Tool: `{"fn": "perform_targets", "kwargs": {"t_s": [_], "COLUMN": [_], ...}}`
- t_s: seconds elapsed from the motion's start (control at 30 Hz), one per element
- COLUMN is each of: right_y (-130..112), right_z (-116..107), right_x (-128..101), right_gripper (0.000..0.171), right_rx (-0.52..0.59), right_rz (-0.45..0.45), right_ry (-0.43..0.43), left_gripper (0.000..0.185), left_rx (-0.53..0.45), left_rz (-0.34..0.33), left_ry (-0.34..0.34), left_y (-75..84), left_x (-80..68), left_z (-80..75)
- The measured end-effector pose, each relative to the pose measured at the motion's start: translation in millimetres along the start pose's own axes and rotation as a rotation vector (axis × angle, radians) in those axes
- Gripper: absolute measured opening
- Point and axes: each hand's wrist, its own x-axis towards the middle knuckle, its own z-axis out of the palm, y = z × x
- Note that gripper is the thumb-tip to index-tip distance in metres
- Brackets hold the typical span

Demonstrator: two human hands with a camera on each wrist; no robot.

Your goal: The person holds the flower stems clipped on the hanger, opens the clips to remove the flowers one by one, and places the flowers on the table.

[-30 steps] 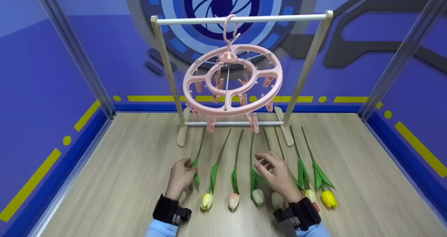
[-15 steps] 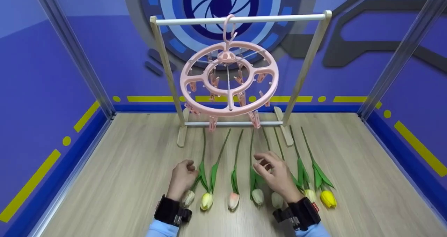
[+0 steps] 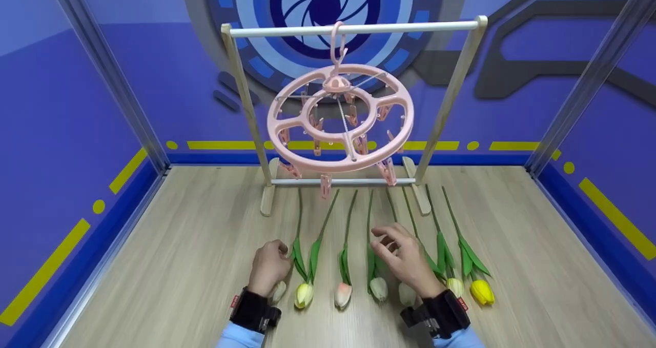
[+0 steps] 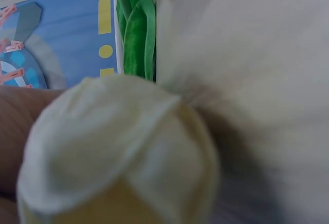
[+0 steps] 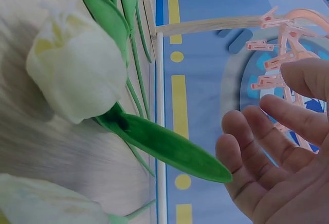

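Several artificial tulips lie in a row on the wooden table [image 3: 179,266], stems pointing toward the rack. My left hand [image 3: 269,265] rests at the row's left end, its curled fingers on the stem of the leftmost tulip [image 3: 298,220]. That tulip's cream bud [image 4: 118,147] lies by my wrist. My right hand [image 3: 402,258] hovers over the white tulips [image 3: 379,289] with relaxed, spread fingers [image 5: 262,131] and holds nothing. A pink round clip hanger [image 3: 341,120] hangs tilted from the rack's rail [image 3: 410,27].
The wooden rack [image 3: 453,91] stands at the table's back, its feet just beyond the stem tips. A yellow tulip [image 3: 483,291] ends the row on the right. Blue walls enclose the table on three sides.
My left hand has brought the leftmost tulip down flat into line with the others. The pink hanger has swung and turned on its hook. My right hand has barely moved.
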Motion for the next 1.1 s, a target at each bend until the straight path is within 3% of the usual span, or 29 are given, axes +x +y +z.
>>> {"fn": "perform_targets", "kwargs": {"t_s": [0.47, 0.67, 0.83, 1.1], "right_y": [5.8, 11.0, 15.6, 19.7], "right_z": [-1.7, -9.2, -23.1, -51.0], "right_x": [-0.7, 0.3, -0.8, -1.8], "right_gripper": [0.024, 0.024, 0.026, 0.026], "right_rx": [-0.017, -0.053, -0.115, -0.223], "right_rz": [0.114, 0.113, 0.121, 0.096], "right_ry": [-0.112, -0.133, -0.116, -0.042], "left_gripper": [0.028, 0.024, 0.029, 0.031], "left_rx": [0.032, 0.054, -0.004, 0.063], "left_rz": [-0.079, -0.019, 0.036, 0.260], "left_ry": [0.001, 0.037, 0.034, 0.146], "left_y": [2.5, 5.2, 12.0, 21.8], "left_x": [0.4, 1.0, -1.7, -6.2], "left_z": [-6.3, -14.4, -25.6, -37.8]}}
